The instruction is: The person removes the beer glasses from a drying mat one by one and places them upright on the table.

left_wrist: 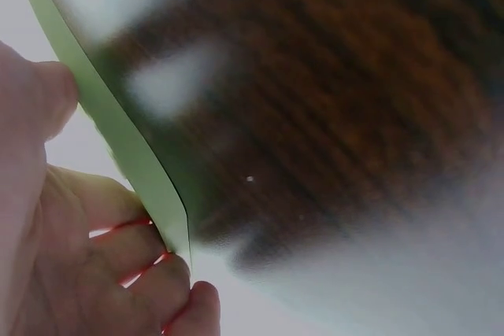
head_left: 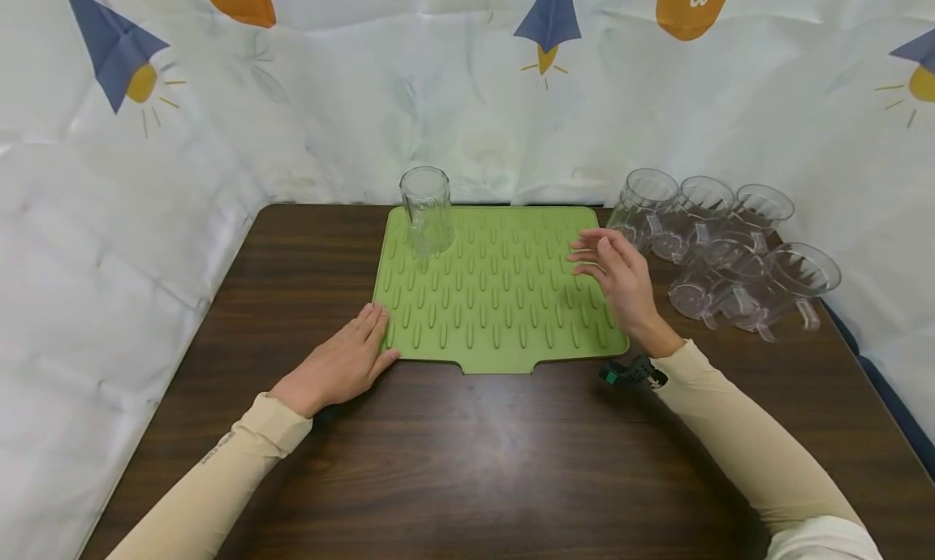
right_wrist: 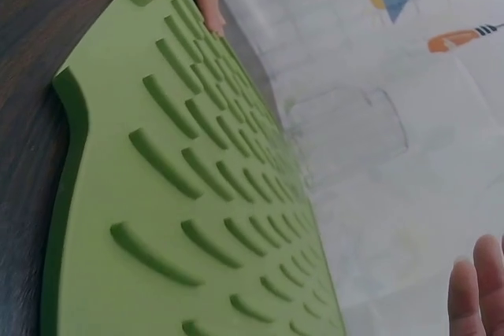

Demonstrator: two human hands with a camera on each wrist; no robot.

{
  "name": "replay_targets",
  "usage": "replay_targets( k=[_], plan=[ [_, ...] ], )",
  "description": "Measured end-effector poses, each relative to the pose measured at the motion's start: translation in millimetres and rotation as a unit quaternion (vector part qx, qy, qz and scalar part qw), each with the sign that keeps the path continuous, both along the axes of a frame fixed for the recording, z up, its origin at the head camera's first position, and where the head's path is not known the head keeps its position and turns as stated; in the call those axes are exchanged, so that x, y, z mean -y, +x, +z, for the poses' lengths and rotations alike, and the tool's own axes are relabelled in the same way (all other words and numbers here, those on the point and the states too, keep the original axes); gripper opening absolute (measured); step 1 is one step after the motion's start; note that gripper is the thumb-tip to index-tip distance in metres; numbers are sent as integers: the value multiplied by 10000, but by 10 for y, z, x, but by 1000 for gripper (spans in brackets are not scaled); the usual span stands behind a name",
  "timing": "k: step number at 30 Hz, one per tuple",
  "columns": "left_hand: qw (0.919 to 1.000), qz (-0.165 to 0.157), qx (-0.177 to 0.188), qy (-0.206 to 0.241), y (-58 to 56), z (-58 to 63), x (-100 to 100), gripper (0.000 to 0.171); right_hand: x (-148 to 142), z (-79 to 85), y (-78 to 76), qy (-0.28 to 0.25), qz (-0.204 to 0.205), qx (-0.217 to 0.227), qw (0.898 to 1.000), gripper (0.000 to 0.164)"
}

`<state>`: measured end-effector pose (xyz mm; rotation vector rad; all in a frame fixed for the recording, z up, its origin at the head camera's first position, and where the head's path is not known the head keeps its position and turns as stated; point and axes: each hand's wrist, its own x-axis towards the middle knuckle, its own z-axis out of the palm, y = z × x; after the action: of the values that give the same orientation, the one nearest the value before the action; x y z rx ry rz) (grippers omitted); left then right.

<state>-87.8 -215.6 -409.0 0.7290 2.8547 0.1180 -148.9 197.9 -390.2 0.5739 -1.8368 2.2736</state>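
Observation:
A green ridged drying mat (head_left: 497, 300) lies on the dark wooden table. My left hand (head_left: 339, 369) rests at its front left corner, fingers straight along the edge; in the left wrist view the fingertips and thumb touch the green rim (left_wrist: 118, 123). On the mat's back left part stands a clear glass mug (head_left: 429, 219), handle toward the front. Over the mat's right side hovers my right hand (head_left: 621, 288), fingers loosely bent and holding nothing. In the right wrist view its fingers (right_wrist: 465, 297) show at the lower right, apart from the mat.
Several clear mugs (head_left: 704, 207) stand close together at the table's back right, just beyond my right hand. A white printed curtain (head_left: 467, 105) hangs behind the table. The table's wood (head_left: 482, 463) extends in front of the mat.

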Motion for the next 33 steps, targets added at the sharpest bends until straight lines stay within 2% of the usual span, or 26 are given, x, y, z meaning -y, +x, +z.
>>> replay_targets(
  k=[6,15,20,33],
  plan=[
    [10000,-8,-13,2,5,0,-2,69,189,-3,-92,27,2,211,9998,35],
    [10000,-28,-55,-40,-10,-9,-10,68,483,1,-200,-37,211,231,9995,36],
    [9999,-3,-42,-95,-1,-7,-9,68,629,-17,-256,269,335,339,9985,43],
    [9999,-6,-21,-146,2,12,-34,68,944,-71,-398,759,500,495,9946,43]
  ],
)
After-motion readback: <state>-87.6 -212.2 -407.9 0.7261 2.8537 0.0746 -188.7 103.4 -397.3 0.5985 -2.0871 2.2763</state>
